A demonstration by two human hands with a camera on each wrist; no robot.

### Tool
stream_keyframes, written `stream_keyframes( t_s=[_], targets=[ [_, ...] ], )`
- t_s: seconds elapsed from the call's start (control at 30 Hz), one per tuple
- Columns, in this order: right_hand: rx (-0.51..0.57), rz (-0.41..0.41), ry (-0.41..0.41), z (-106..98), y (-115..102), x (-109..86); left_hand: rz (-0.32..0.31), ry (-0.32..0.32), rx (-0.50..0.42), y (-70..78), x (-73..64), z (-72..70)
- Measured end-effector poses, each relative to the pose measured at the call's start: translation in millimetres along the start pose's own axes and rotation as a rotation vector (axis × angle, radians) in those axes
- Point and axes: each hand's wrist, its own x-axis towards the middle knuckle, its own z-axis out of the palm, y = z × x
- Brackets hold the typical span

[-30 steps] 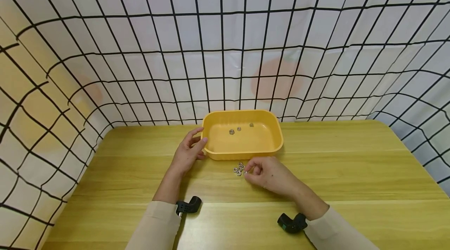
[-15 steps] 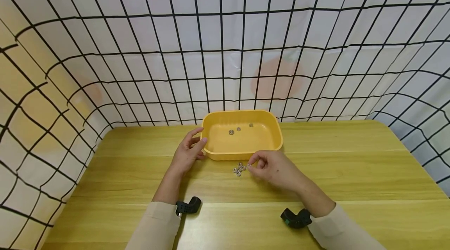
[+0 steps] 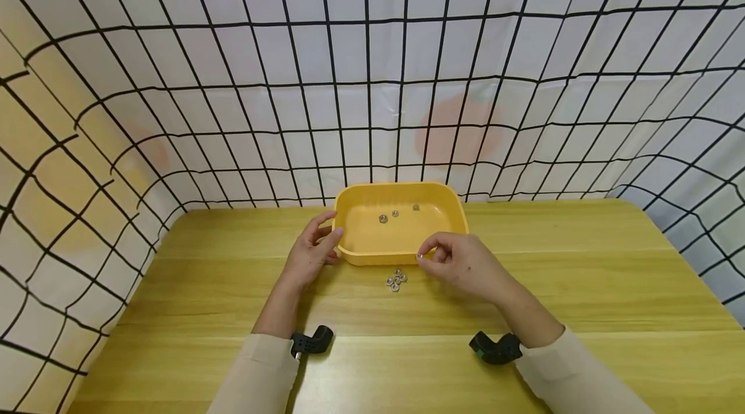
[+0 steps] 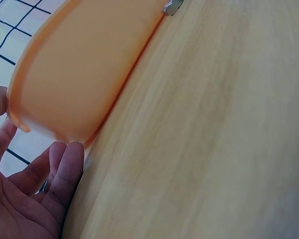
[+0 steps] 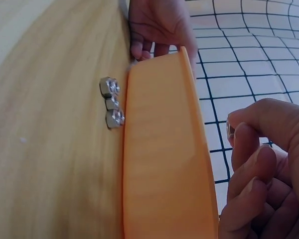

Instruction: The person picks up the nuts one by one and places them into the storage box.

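Between thumb and index finger my right hand pinches a small silver hex nut, just over the front rim of a yellow plastic bin. In the right wrist view the held nut shows at the fingertips, beyond the bin's top edge. My left hand holds the bin's left end, thumb over the rim and other fingers against the outer wall. Several loose nuts lie in a cluster on the table before the bin. Inside it lie 3 more nuts, spread toward the back.
The bin stands near the back of a wooden table. Behind it and along both sides rises a black wire grid with pale cloth behind. A black wrist camera sits on each forearm.
My right hand has lifted the pinched nut from beside the cluster and moved it up, slightly right, to the bin's front rim. My left hand has stayed in place.
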Motion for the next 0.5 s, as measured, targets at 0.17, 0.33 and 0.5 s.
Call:
stream_keyframes(
  t_s=[0.17, 0.33, 0.5],
  targets=[
    [-0.019, -0.011, 0.042, -5, -3, 5.7, 0.011, -0.01, -0.002, -0.2, -0.5, -0.4],
    [-0.035, -0.009, 0.059, -9, -4, 12.9, 0.019, -0.016, -0.005, -0.2, -0.5, -1.4],
    [-0.051, -0.027, 0.072, -12, -3, 21.0, 0.019, -0.019, -0.001, -0.2, -0.3, -0.9]
  ],
)
